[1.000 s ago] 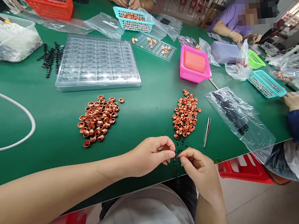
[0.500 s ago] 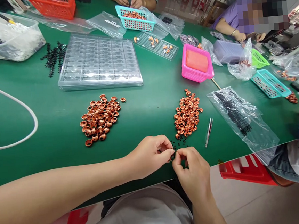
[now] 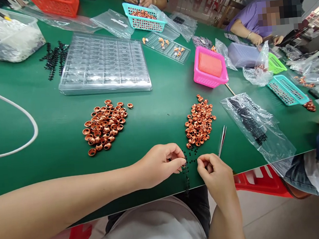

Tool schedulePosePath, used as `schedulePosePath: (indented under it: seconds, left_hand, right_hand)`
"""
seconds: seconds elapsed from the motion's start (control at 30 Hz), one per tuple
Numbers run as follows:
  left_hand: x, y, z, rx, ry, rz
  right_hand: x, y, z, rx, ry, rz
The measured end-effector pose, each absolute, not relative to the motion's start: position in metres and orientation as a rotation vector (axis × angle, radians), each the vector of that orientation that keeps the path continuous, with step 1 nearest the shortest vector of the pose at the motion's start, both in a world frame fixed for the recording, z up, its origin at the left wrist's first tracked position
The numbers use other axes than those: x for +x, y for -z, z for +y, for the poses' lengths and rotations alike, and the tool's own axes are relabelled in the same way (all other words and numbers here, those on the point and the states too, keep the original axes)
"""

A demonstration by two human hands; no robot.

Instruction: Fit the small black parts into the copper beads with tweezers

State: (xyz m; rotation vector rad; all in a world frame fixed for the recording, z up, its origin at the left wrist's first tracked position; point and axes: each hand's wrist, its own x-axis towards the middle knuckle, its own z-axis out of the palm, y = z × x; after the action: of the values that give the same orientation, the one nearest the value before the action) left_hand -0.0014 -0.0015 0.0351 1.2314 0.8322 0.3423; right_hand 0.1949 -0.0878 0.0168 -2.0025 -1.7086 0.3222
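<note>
Near the table's front edge, my left hand (image 3: pixel 166 163) pinches the upper end of a thin black strip of small parts (image 3: pixel 187 178), which hangs down past its fingertips. To its right my right hand (image 3: pixel 216 172) is closed in a pinch, apart from the strip; what it holds, if anything, is too small to make out. Tiny black pieces (image 3: pixel 191 154) lie scattered between and beyond the hands. Just past them is a pile of small copper-coloured cup-shaped parts (image 3: pixel 199 121). Tweezers (image 3: pixel 222 140) lie behind my right hand.
A second pile of larger copper-coloured parts (image 3: pixel 105 124) sits to the left, below clear compartment trays (image 3: pixel 104 64). A pink basket (image 3: pixel 211 78) holds an orange block. A plastic bag of black strips (image 3: pixel 256 126) lies right. Co-workers sit across and at right; a white cable (image 3: pixel 34 126) curves at left.
My right hand has moved right, away from my left hand. The black strip below my left fingertips now shows plainly. My left hand has stayed nearly in place.
</note>
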Motion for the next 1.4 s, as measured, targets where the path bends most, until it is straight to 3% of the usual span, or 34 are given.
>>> schedulePosePath:
  seconds: [0.17,0.37,0.57,0.83,1.1,1.4]
  left_hand:
    - [-0.002,-0.037,0.0,1.157,-0.359,0.769]
    - [-0.003,-0.04,0.002,1.147,-0.36,0.682]
    - [-0.004,-0.04,0.002,1.191,-0.335,0.647]
    - [-0.003,-0.035,0.0,1.267,-0.377,0.66]
    - [-0.001,-0.033,-0.002,1.169,-0.418,0.83]
    - [-0.001,-0.03,0.0,1.134,-0.408,0.805]
  right_hand:
    - [0.194,-0.021,-0.093,-1.972,-0.429,-1.473]
    - [0.185,-0.029,-0.1,-1.768,-0.888,-1.427]
    - [0.178,-0.032,-0.097,-1.688,-0.998,-1.406]
    - [0.17,-0.032,-0.094,-1.732,-0.751,-1.546]
    - [0.151,-0.017,-0.091,-1.798,-0.016,-1.793]
    - [0.196,-0.026,-0.09,-2.022,-0.31,-1.673]
